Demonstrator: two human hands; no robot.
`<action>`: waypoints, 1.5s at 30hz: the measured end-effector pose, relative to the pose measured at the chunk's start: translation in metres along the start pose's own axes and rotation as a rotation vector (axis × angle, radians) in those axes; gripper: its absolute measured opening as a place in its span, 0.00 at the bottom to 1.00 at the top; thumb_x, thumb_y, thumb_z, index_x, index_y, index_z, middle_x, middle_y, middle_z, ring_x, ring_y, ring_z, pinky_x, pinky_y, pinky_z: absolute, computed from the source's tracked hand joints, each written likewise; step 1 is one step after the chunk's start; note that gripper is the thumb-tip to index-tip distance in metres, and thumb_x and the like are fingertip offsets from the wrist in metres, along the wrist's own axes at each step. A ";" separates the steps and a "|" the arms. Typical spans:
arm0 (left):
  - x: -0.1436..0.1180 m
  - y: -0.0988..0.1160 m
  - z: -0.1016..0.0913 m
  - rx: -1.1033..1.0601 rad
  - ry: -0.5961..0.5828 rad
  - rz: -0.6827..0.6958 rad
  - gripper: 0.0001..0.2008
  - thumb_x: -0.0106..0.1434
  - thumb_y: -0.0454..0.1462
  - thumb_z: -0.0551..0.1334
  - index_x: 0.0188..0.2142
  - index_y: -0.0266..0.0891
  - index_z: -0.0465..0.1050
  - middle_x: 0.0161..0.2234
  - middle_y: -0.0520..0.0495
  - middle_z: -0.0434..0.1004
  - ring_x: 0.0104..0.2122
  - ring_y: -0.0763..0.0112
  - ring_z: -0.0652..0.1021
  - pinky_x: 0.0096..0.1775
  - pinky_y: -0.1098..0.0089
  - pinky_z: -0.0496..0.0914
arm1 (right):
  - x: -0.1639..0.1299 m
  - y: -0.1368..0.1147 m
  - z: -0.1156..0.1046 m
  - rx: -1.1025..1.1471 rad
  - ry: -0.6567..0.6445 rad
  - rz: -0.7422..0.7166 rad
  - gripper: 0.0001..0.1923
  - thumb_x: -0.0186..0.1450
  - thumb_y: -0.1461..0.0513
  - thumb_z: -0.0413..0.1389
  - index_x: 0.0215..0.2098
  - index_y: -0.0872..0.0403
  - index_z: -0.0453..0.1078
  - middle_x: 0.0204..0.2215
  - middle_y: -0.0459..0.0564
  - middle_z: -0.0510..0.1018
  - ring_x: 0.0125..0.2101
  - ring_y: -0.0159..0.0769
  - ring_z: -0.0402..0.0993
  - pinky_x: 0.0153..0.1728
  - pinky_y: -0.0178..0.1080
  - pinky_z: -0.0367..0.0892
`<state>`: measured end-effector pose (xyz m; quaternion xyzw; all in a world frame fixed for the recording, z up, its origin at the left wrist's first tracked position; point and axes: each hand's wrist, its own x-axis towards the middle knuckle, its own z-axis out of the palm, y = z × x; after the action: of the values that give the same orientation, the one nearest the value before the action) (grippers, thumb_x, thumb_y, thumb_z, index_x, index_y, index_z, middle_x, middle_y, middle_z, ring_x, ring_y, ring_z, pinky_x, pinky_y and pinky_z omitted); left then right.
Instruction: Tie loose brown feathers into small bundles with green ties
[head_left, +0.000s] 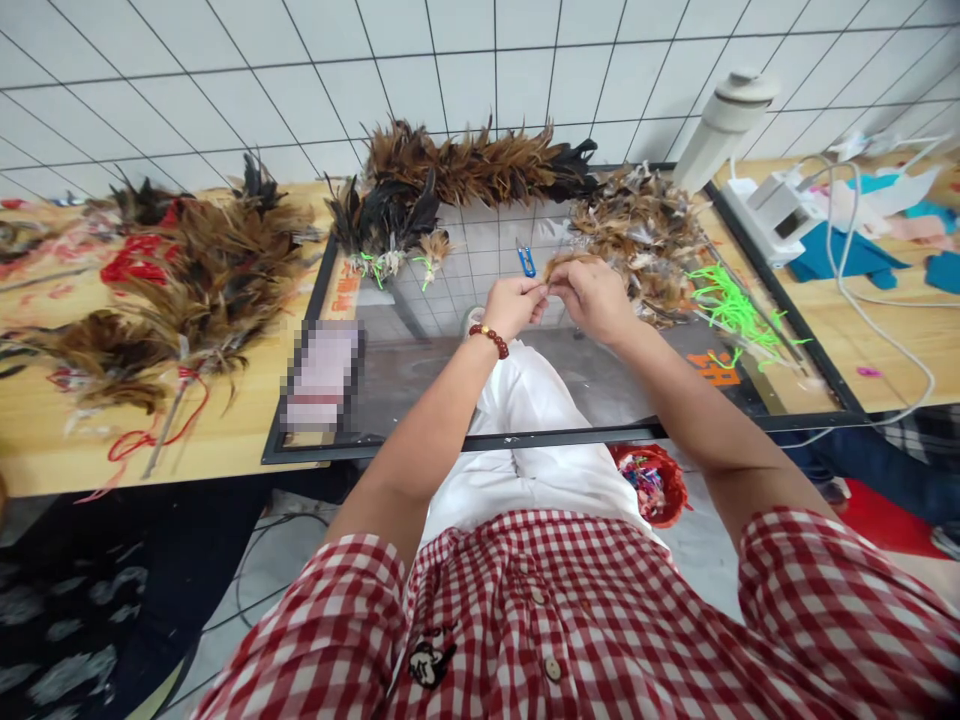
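A small bunch of brown feathers [564, 264] sits pinched between the left hand [513, 305] and the right hand [592, 298], both closed on it above the glass-topped desk [465, 385]. It looks weightless, soft and easily crushed, so the quill ends seem the best hold. Loose feathers [637, 240], green ties [724, 305] and blue snips [527, 260] lie just beyond, with finished feather bundles [465, 165] before a white tiled wall [315, 70].

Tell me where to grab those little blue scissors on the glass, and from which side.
Take the blue scissors by the looped blue handle, the end nearer you, coming from your side with the fingers. The thin tips point away towards the feather pile.
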<state>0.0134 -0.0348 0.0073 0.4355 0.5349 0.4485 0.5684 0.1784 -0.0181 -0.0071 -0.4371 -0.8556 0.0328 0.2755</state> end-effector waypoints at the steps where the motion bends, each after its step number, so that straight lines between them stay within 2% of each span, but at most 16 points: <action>1: 0.000 0.001 -0.001 0.028 -0.026 0.007 0.16 0.67 0.25 0.64 0.21 0.34 0.75 0.17 0.53 0.72 0.16 0.82 0.69 0.23 0.78 0.64 | 0.000 0.001 0.000 -0.001 -0.006 -0.010 0.13 0.73 0.59 0.49 0.47 0.51 0.76 0.45 0.59 0.85 0.48 0.50 0.80 0.56 0.51 0.67; 3: 0.001 0.002 -0.004 0.075 -0.042 0.014 0.17 0.66 0.24 0.65 0.21 0.34 0.75 0.16 0.53 0.71 0.16 0.82 0.68 0.22 0.78 0.63 | 0.000 0.007 -0.003 0.001 -0.003 -0.019 0.14 0.73 0.59 0.50 0.48 0.52 0.76 0.44 0.58 0.85 0.47 0.50 0.80 0.55 0.51 0.67; 5: 0.002 0.004 -0.006 0.049 0.015 0.009 0.17 0.67 0.24 0.63 0.21 0.34 0.75 0.15 0.54 0.69 0.15 0.83 0.67 0.22 0.77 0.61 | 0.000 0.020 -0.008 0.010 0.063 0.023 0.15 0.72 0.59 0.51 0.50 0.52 0.76 0.44 0.57 0.85 0.48 0.51 0.80 0.54 0.52 0.68; 8: 0.004 0.006 -0.010 -0.144 0.129 -0.015 0.16 0.70 0.27 0.62 0.24 0.35 0.74 0.17 0.55 0.69 0.17 0.83 0.67 0.23 0.78 0.62 | -0.002 0.046 -0.019 0.026 0.247 0.126 0.17 0.71 0.60 0.51 0.54 0.50 0.75 0.49 0.57 0.83 0.52 0.52 0.78 0.55 0.54 0.69; 11: 0.006 0.008 -0.012 -0.352 0.148 -0.064 0.14 0.72 0.29 0.60 0.28 0.35 0.73 0.20 0.56 0.70 0.19 0.84 0.68 0.25 0.79 0.64 | -0.005 0.066 -0.028 0.035 0.327 0.127 0.14 0.68 0.62 0.53 0.48 0.50 0.78 0.51 0.56 0.83 0.54 0.51 0.77 0.57 0.53 0.70; 13: 0.007 0.009 -0.014 -0.442 0.162 -0.107 0.14 0.74 0.30 0.59 0.29 0.35 0.72 0.20 0.57 0.69 0.19 0.85 0.68 0.26 0.81 0.64 | -0.007 0.071 -0.030 0.011 0.279 0.109 0.13 0.67 0.64 0.53 0.42 0.51 0.80 0.45 0.56 0.84 0.49 0.49 0.79 0.54 0.51 0.71; 15: 0.007 0.010 -0.014 -0.502 0.181 -0.139 0.14 0.74 0.30 0.59 0.30 0.35 0.72 0.20 0.57 0.68 0.19 0.86 0.68 0.26 0.81 0.64 | -0.008 0.069 -0.028 -0.061 0.164 0.093 0.14 0.67 0.64 0.53 0.41 0.53 0.82 0.41 0.57 0.84 0.45 0.50 0.79 0.49 0.51 0.71; 19: 0.006 0.009 -0.013 -0.567 0.165 -0.164 0.13 0.74 0.29 0.59 0.30 0.35 0.73 0.21 0.56 0.70 0.20 0.86 0.69 0.27 0.81 0.65 | -0.007 0.056 -0.016 -0.269 -0.071 0.096 0.14 0.67 0.62 0.56 0.43 0.55 0.83 0.44 0.63 0.83 0.46 0.56 0.74 0.44 0.52 0.65; 21: 0.005 0.007 -0.011 -0.550 0.140 -0.159 0.13 0.74 0.29 0.59 0.30 0.34 0.73 0.21 0.56 0.70 0.19 0.86 0.69 0.27 0.80 0.65 | -0.007 0.048 -0.011 -0.323 -0.129 0.102 0.12 0.67 0.62 0.56 0.40 0.54 0.83 0.44 0.63 0.83 0.46 0.56 0.73 0.44 0.51 0.62; 23: 0.003 0.004 -0.008 -0.497 0.119 -0.151 0.12 0.73 0.30 0.60 0.31 0.34 0.74 0.22 0.56 0.72 0.20 0.84 0.71 0.28 0.79 0.66 | -0.006 0.039 -0.008 -0.301 -0.125 0.079 0.13 0.70 0.63 0.54 0.40 0.54 0.82 0.41 0.61 0.84 0.45 0.52 0.74 0.44 0.48 0.61; 26: 0.001 -0.001 -0.002 -0.386 0.100 -0.124 0.11 0.72 0.30 0.62 0.31 0.33 0.75 0.26 0.52 0.79 0.24 0.82 0.77 0.32 0.76 0.71 | -0.006 0.024 -0.007 -0.250 -0.026 -0.006 0.16 0.74 0.61 0.49 0.45 0.55 0.80 0.39 0.57 0.85 0.42 0.48 0.75 0.43 0.46 0.59; 28: 0.000 -0.004 0.002 -0.337 0.095 -0.104 0.11 0.71 0.30 0.63 0.30 0.33 0.76 0.26 0.51 0.80 0.25 0.80 0.79 0.33 0.75 0.73 | -0.006 0.016 -0.006 -0.267 0.025 -0.077 0.17 0.76 0.59 0.49 0.46 0.54 0.80 0.38 0.56 0.84 0.40 0.47 0.74 0.43 0.46 0.58; 33: -0.004 -0.005 0.009 -0.261 0.068 -0.123 0.13 0.71 0.29 0.62 0.27 0.33 0.74 0.21 0.53 0.77 0.20 0.80 0.76 0.30 0.75 0.70 | -0.005 0.013 -0.001 -0.354 0.066 -0.172 0.17 0.77 0.59 0.49 0.41 0.53 0.80 0.34 0.54 0.83 0.37 0.45 0.71 0.42 0.46 0.55; 40: -0.008 0.000 0.011 -0.160 0.012 -0.136 0.15 0.70 0.29 0.63 0.25 0.33 0.74 0.18 0.54 0.73 0.17 0.81 0.71 0.25 0.75 0.67 | -0.006 0.009 -0.001 -0.429 0.052 -0.270 0.19 0.78 0.61 0.46 0.41 0.53 0.79 0.35 0.54 0.82 0.41 0.43 0.71 0.44 0.46 0.54; 43: -0.006 0.000 0.007 -0.020 -0.026 -0.115 0.16 0.68 0.28 0.65 0.22 0.33 0.73 0.17 0.54 0.72 0.16 0.82 0.70 0.25 0.75 0.66 | -0.006 0.006 -0.001 -0.459 0.029 -0.314 0.19 0.78 0.62 0.46 0.40 0.53 0.79 0.35 0.53 0.83 0.40 0.42 0.72 0.45 0.46 0.55; 45: -0.004 0.000 0.005 0.097 -0.016 -0.079 0.16 0.67 0.26 0.65 0.21 0.34 0.73 0.16 0.54 0.71 0.16 0.82 0.69 0.24 0.76 0.65 | -0.004 0.010 -0.005 -0.452 0.007 -0.286 0.18 0.78 0.62 0.47 0.42 0.52 0.79 0.36 0.52 0.83 0.41 0.42 0.72 0.46 0.47 0.57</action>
<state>0.0179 -0.0385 0.0078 0.4447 0.5682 0.3955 0.5682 0.1901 -0.0161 -0.0082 -0.3622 -0.8933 -0.1997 0.1758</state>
